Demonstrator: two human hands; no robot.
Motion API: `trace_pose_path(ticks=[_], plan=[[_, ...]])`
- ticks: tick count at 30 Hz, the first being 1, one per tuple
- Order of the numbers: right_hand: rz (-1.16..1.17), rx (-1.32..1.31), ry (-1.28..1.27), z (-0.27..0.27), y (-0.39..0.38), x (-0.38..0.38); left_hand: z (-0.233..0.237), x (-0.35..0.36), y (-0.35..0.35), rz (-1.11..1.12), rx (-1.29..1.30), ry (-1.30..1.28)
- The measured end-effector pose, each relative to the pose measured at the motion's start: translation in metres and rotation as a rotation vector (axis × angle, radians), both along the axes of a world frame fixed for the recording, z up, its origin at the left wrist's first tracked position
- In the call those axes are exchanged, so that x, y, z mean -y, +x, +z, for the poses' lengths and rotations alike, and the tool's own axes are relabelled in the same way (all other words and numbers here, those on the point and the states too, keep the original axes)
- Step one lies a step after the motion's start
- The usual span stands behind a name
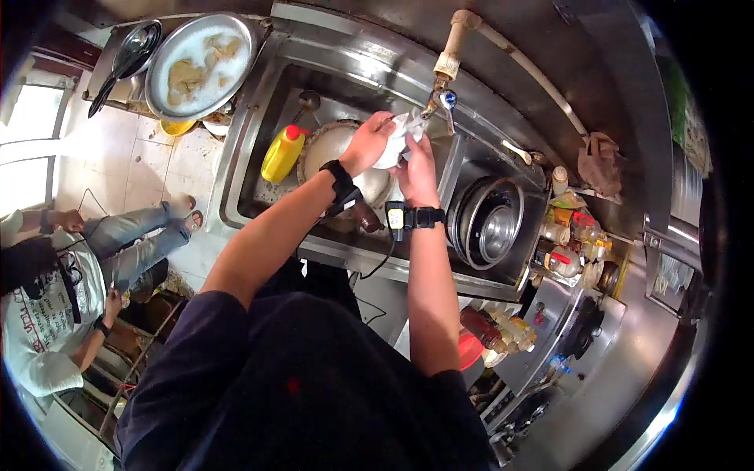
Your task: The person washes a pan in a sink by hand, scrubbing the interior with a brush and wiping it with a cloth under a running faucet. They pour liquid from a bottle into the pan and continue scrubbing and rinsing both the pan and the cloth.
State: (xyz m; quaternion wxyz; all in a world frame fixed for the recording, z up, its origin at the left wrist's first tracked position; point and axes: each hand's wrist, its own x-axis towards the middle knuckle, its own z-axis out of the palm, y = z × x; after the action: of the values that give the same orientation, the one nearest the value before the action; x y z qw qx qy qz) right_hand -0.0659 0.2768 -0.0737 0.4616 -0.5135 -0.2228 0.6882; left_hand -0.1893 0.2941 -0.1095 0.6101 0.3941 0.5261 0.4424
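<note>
My left hand [367,144] and my right hand [416,169] are both closed on a white cloth [400,135], held over the steel sink [259,94] just below the tap [441,98]. Each wrist carries a black band. Under my hands a round metal pan [330,149] lies in the sink. A yellow bottle with a red cap [283,153] lies beside the pan on its left.
A big basin of cloudy water [203,64] and a ladle [129,51] sit at the sink's left end. Stacked steel bowls [487,224] stand to the right, with sauce bottles [569,235] beyond. A person in a white shirt [47,314] sits on the floor at left.
</note>
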Motion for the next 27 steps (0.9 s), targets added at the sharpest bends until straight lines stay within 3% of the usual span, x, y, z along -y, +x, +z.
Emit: trace_pose_path(ticks=[2, 4, 6, 7, 11, 14, 15, 18, 20, 22, 25, 26, 27], plan=[[-0.029, 0.175, 0.014, -0.003, 0.001, 0.002, 0.008, 0.003, -0.001, 0.041, 0.127, -0.062], [-0.097, 0.173, 0.032, 0.001, -0.001, 0.007, 0.021, 0.002, -0.009, -0.049, 0.229, -0.130], [-0.115, 0.146, 0.104, -0.001, -0.001, 0.010, 0.013, 0.002, -0.008, -0.153, -0.031, -0.006], [-0.148, 0.192, 0.117, -0.010, 0.003, 0.009, 0.008, 0.001, -0.008, -0.153, -0.031, -0.002], [-0.239, 0.157, 0.091, -0.003, 0.003, 0.011, -0.001, -0.003, -0.010, -0.074, 0.291, -0.110], [-0.151, 0.104, 0.163, -0.020, 0.015, 0.006, -0.013, -0.006, -0.013, -0.012, 0.155, -0.111], [-0.157, 0.101, 0.165, -0.024, 0.018, 0.004, -0.011, -0.003, -0.011, 0.067, 0.319, -0.099], [-0.265, 0.142, 0.210, -0.040, 0.021, -0.003, -0.005, -0.002, -0.007, 0.131, 0.267, -0.022], [-0.166, 0.238, 0.189, -0.053, 0.018, -0.006, 0.005, 0.005, -0.002, 0.145, 0.307, -0.013], [-0.145, 0.345, -0.042, -0.025, 0.000, -0.001, 0.014, -0.002, 0.004, 0.156, 0.359, 0.037], [-0.179, 0.485, -0.013, -0.027, 0.001, -0.001, 0.037, 0.006, 0.010, 0.194, 0.441, -0.183], [-0.183, 0.484, -0.010, -0.027, 0.003, 0.001, 0.037, 0.010, 0.013, 0.190, 0.441, -0.180], [-0.189, 0.267, 0.089, -0.025, 0.003, -0.002, 0.039, 0.005, 0.014, 0.187, 0.461, -0.184]])
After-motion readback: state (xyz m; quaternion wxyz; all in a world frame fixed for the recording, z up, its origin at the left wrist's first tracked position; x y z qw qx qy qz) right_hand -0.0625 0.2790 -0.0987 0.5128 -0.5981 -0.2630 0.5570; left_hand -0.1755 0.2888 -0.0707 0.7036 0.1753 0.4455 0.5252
